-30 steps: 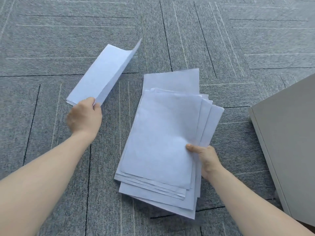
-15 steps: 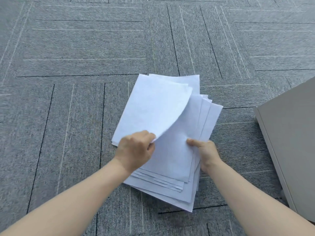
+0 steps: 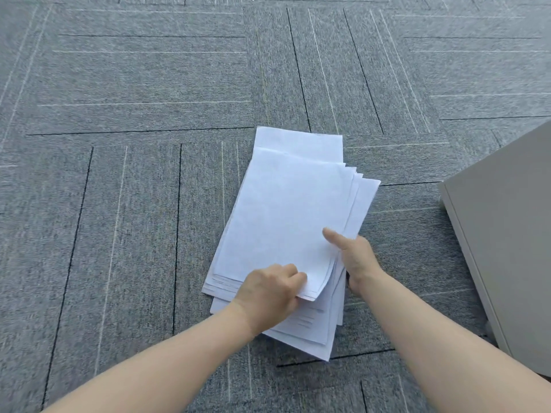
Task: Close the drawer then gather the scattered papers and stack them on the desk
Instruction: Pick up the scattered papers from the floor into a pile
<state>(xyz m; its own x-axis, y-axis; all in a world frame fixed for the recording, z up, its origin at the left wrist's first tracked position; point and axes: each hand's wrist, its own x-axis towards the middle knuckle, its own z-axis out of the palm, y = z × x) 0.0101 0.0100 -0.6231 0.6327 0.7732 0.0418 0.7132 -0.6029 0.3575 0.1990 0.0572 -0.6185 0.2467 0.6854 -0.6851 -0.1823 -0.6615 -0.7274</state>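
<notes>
A loose pile of white papers (image 3: pixel 286 210) lies on the grey carpet in the middle of the head view, its sheets fanned out and not squared. My left hand (image 3: pixel 271 290) pinches the near edge of the top sheets, which curl up slightly there. My right hand (image 3: pixel 354 257) grips the pile's right near edge, thumb laid on top of the top sheet and fingers under the stack. No loose sheet lies apart from the pile in view. No drawer front shows.
A grey cabinet (image 3: pixel 512 234) stands at the right edge, its corner close to the pile's right side. Grey striped carpet tiles (image 3: pixel 134 114) spread to the left and beyond the pile.
My left hand carried a single sheet from the left over to the pile and laid it flat on top. It now holds the pile's near edge. My right hand kept its grip.
</notes>
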